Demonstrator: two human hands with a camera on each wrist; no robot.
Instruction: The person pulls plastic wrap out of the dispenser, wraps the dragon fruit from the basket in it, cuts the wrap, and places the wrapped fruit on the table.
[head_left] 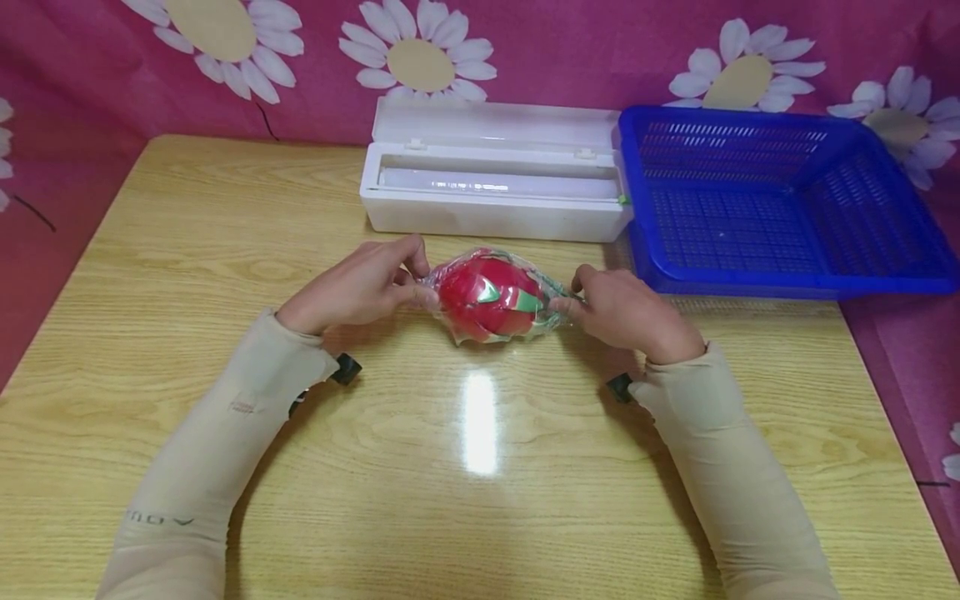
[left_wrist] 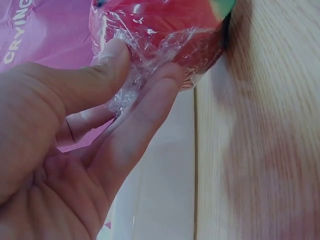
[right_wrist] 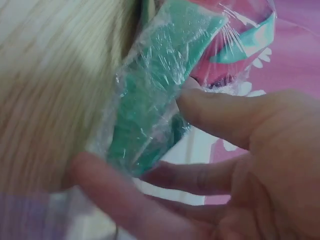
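A red dragon fruit point(head_left: 491, 298) with green scales lies on its side over the table, covered in clear plastic film point(left_wrist: 131, 70). My left hand point(head_left: 360, 283) pinches gathered film at the fruit's left end between thumb and fingers. At the right end, my right hand point(head_left: 618, 310) holds the film-covered green tips point(right_wrist: 150, 105), thumb on one side and a finger below. Its index finger point(right_wrist: 110, 185) reaches out apart from the wrap in the right wrist view. Behind the fruit stands a white film dispenser box point(head_left: 495, 218), lid up, with a roll point(head_left: 502, 182) inside.
A blue plastic basket point(head_left: 765, 283) stands at the back right, against the dispenser's right end. The wood-grain table point(head_left: 420, 500) meets a pink cloth point(head_left: 322, 83) with daisies at its back edge.
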